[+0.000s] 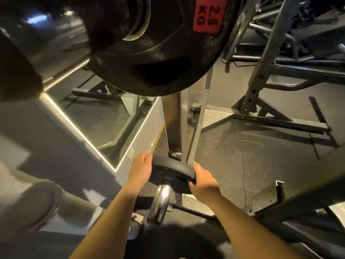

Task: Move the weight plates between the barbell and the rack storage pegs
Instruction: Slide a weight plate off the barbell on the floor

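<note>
A small black weight plate [171, 170] sits on a chrome storage peg [163, 200] low on the rack upright [172, 124]. My left hand [141, 168] lies flat against the plate's left rim. My right hand [202, 181] grips its right rim, fingers curled over the edge. Close to the camera at the top hangs a larger black plate [158, 49] with a red 2.5 KG label [208, 14]; what it is mounted on is hidden.
A mirror with a lit frame [80, 131] leans on the left wall. A second rack [261, 94] with base feet stands at right on the rubber floor [233, 156]. A steel beam [298, 193] crosses the lower right. A blurred dark shape [16, 71] fills the left edge.
</note>
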`<state>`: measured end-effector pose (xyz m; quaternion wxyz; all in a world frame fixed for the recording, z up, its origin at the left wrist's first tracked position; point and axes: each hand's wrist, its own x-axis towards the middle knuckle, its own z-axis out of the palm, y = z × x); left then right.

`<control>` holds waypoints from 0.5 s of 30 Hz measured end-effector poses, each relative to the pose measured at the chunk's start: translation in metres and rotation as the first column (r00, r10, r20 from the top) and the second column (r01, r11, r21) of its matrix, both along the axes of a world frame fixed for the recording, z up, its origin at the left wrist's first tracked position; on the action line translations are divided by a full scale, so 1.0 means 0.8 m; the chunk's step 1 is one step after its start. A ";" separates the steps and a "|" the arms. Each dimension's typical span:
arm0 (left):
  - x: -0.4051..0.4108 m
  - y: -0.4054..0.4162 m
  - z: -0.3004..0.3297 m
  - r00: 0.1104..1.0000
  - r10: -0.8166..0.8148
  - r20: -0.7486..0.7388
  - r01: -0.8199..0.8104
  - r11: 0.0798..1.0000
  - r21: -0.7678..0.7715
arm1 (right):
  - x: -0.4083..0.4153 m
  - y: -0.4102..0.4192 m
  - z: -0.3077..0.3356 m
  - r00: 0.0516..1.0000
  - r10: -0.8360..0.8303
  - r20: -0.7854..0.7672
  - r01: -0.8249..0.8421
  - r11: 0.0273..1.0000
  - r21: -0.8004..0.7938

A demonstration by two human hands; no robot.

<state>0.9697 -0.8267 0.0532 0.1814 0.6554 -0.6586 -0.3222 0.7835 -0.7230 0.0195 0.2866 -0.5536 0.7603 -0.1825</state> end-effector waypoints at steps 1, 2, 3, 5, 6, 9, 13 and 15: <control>-0.003 0.005 0.008 0.999 -0.029 0.016 0.029 0.999 -0.028 | -0.005 0.004 -0.009 0.988 -0.041 0.150 0.034 0.998 0.048; -0.009 0.011 0.016 0.998 -0.058 0.025 0.060 0.996 -0.061 | -0.011 0.008 -0.016 0.955 -0.073 0.288 0.046 0.994 0.100; -0.015 0.017 0.023 0.989 -0.116 0.095 0.126 0.985 -0.113 | -0.016 0.014 -0.021 0.917 -0.089 0.389 0.036 0.989 0.141; -0.030 0.029 0.037 0.937 -0.217 0.275 0.274 0.943 -0.189 | -0.019 0.026 -0.031 0.857 -0.139 0.497 0.036 0.977 0.211; -0.038 0.034 0.038 0.899 -0.245 0.363 0.331 0.923 -0.197 | -0.017 0.029 -0.034 0.842 -0.178 0.509 0.061 0.970 0.237; -0.049 0.050 0.032 0.880 -0.235 0.412 0.359 0.898 -0.254 | -0.010 0.033 -0.042 0.821 -0.256 0.510 0.138 0.956 0.257; -0.028 0.049 0.019 0.917 -0.276 0.288 0.349 0.905 -0.244 | -0.016 0.025 -0.034 0.824 -0.246 0.511 0.093 0.947 0.307; -0.023 0.045 0.015 0.923 -0.291 0.252 0.352 0.903 -0.246 | -0.020 0.024 -0.029 0.847 -0.221 0.484 0.057 0.942 0.331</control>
